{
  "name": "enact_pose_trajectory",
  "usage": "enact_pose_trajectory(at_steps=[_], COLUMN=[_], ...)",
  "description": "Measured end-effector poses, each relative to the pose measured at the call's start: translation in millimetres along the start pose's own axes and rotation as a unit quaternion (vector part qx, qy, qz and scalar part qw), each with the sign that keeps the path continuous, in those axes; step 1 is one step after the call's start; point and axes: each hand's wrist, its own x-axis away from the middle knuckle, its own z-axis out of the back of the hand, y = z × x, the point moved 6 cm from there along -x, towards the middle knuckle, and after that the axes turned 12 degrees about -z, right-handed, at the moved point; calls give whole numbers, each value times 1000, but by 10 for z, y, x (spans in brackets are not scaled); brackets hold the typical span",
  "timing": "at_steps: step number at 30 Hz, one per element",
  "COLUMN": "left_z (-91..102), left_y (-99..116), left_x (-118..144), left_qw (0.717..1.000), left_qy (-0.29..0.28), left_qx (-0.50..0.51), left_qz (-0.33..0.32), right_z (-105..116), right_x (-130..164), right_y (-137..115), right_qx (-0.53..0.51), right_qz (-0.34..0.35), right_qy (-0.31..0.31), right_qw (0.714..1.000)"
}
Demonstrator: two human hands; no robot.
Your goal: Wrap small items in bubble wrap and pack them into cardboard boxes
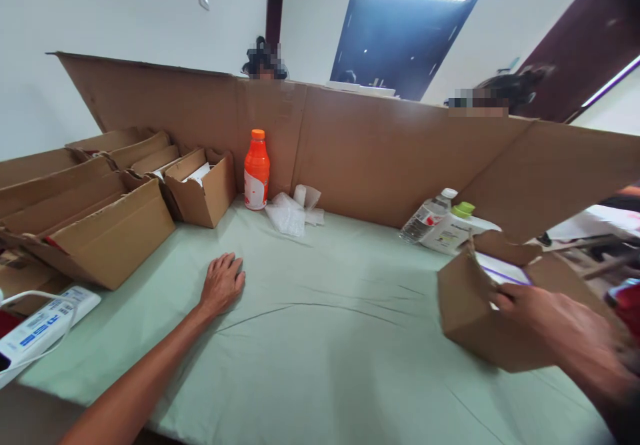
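My left hand (225,281) rests palm down on the pale green cloth (320,351), holding nothing, its fingers loosely spread. At the right, my right hand (555,321) grips the near wall of an open cardboard box (480,328). The thumb side shows at the box's edge; the other fingers are blurred or hidden. A white item with a purple edge (503,268) lies inside this box. Just behind the box are a white bottle with a green cap (450,231) and a clear plastic bottle (425,220), which leans.
Several open cardboard boxes (125,231) crowd the left side, near a white power strip (45,325) with a cable. An orange bottle (257,171) stands beside crumpled clear plastic wrap (290,213). A tall cardboard partition (360,151) spans the back; two people's heads show above it.
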Motion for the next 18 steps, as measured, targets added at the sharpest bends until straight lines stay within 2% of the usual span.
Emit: enact_pose_trajectory(at_steps=[2, 5, 8, 10, 12, 14, 16, 18], left_z=[4, 4, 7, 12, 15, 14, 10, 8], left_y=[-3, -14, -37, -54, -63, -53, -14, 67], left_x=[8, 23, 37, 49, 70, 108, 168, 251], left_qw=[1000, 1000, 1000, 999, 999, 998, 997, 995], left_qy=[3, 4, 1, -3, -7, -12, -16, -22], left_qx=[5, 16, 27, 36, 49, 64, 81, 96], left_qz=[-1, -2, -2, 0, 2, 4, 7, 5], right_z=[-10, 178, 481, 739, 958, 1057, 995, 781], right_x=[230, 744, 1232, 1399, 1430, 1349, 1179, 965], right_y=[-347, -1071, -1705, -1931, -1961, -1813, -1515, -1083], right_qx=[103, 110, -16, -117, -188, -227, -262, -323], right_qz=[57, 204, 306, 309, 275, 224, 164, 80], right_qy=[-79, -92, -107, -87, -39, 12, 47, 68], right_qw=[990, 968, 946, 940, 942, 948, 950, 941])
